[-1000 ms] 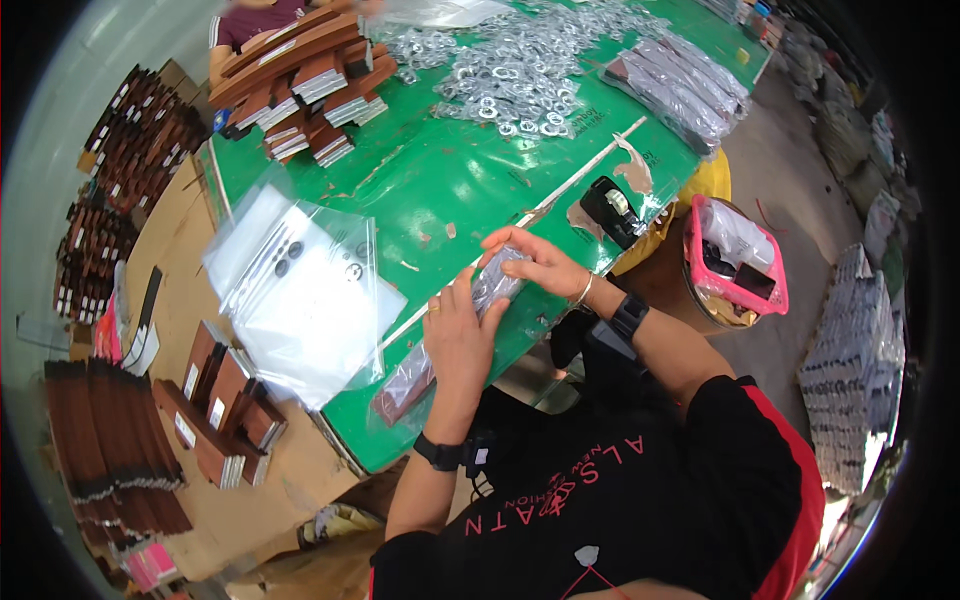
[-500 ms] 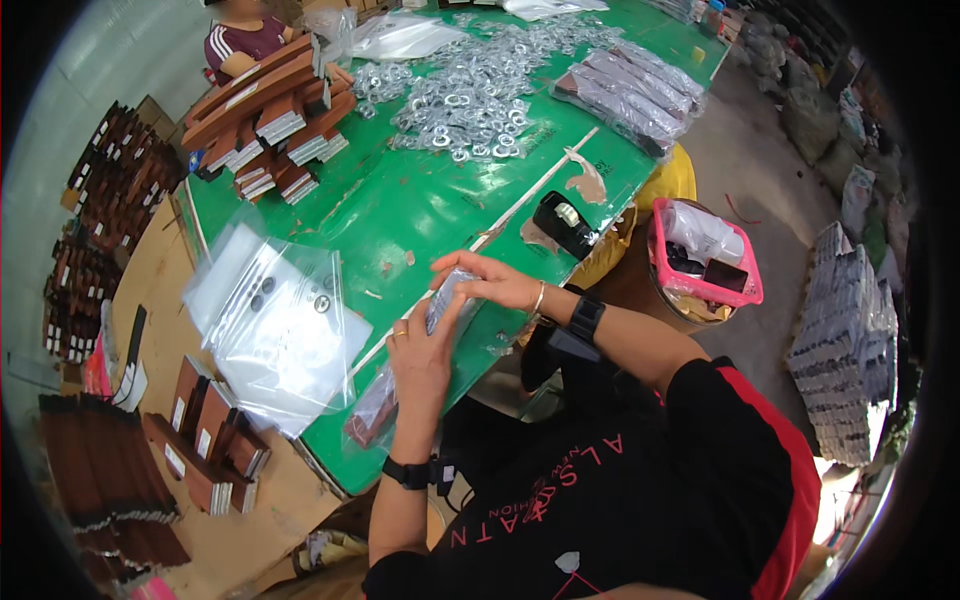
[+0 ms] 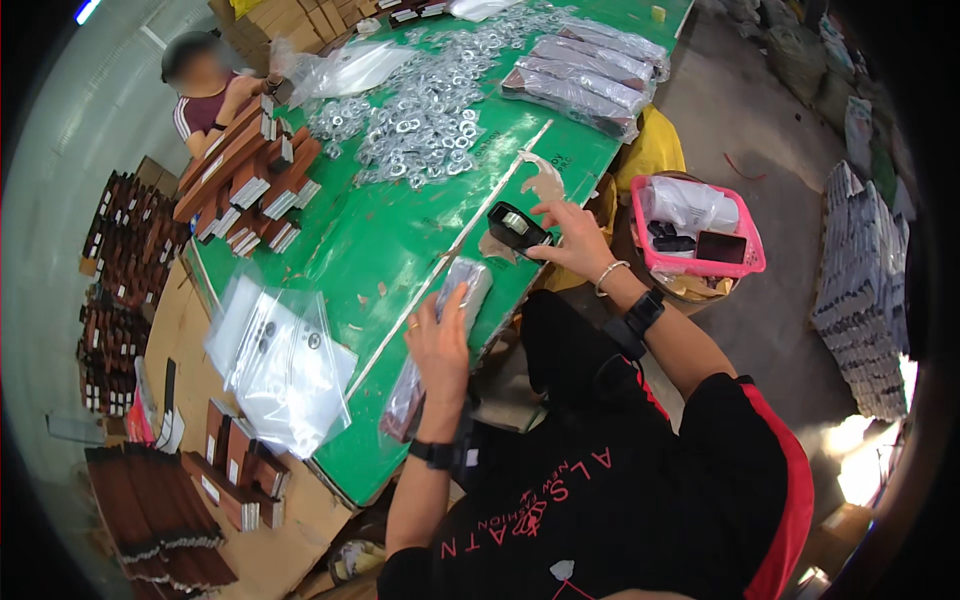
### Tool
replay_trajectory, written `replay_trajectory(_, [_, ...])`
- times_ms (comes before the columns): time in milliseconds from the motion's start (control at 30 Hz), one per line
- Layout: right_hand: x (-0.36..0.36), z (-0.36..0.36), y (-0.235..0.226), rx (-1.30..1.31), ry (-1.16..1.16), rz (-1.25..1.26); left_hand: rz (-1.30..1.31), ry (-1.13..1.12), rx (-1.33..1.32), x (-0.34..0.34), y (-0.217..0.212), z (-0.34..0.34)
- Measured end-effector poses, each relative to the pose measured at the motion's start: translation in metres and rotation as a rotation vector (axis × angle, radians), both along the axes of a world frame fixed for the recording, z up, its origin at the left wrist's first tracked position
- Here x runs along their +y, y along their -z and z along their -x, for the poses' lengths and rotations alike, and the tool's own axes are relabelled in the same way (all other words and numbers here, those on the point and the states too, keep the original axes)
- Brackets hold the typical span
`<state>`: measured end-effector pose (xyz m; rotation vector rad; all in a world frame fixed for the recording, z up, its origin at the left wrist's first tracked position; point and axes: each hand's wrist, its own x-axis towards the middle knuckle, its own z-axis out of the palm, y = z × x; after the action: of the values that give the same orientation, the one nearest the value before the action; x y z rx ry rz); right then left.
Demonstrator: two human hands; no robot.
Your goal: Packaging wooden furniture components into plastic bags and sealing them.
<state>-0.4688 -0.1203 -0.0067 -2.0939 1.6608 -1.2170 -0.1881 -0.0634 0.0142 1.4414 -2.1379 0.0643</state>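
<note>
Pressing flat on a long clear plastic packet point(image 3: 447, 330), the left hand point(image 3: 440, 345) lies with its fingers spread across the upper part. The packet is narrow, shiny and see-through, with dark brown pieces showing inside, and it lies along the near edge of the green desk point(image 3: 400, 230), its lower end reaching toward the person's body. The right hand point(image 3: 568, 240) is just beyond the packet's top end, at the desk's edge, closed around a black tape dispenser point(image 3: 515, 228). A strip of clear tape point(image 3: 545, 180) sticks up from the desk edge just past that hand.

Farther up the desk from the packet lies a broad scatter of small silvery metal rings point(image 3: 430, 110), and beyond them a row of filled packets point(image 3: 590, 70) like the one being handled. To the left of the packet a loose stack of empty clear bags point(image 3: 280, 360) hangs over the desk's left edge. Near the far left corner of the desk sit piles of brown wooden pieces with white labels point(image 3: 250, 180), and another person point(image 3: 205, 90) sits behind them. More brown pieces point(image 3: 120, 290) are stacked on the floor beside the bags. To the right of the packet, off the desk, stands a pink basket point(image 3: 700, 235) holding white bags and dark items. Nothing lies on top of the packet apart from the left hand.
</note>
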Motion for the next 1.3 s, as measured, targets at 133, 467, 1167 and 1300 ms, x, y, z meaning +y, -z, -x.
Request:
replay_trajectory(133, [-0.004, -0.008, 0.0, 0.071, -0.023, -0.027, -0.022, -0.009, 0.006, -0.004, 0.0, 0.025])
replay_trajectory(467, [-0.017, -0.018, 0.012, -0.21, 0.131, -0.101, -0.026, 0.023, 0.017, -0.014, -0.001, 0.031])
replay_trajectory(1167, [0.049, 0.028, 0.027, -0.806, -0.116, -0.425, -0.027, 0.027, 0.055, -0.023, -0.001, 0.026])
replay_trajectory(1300, [0.041, 0.009, 0.044, -0.919, -0.096, -0.424, 0.001, 0.01, 0.041, -0.023, 0.001, 0.026])
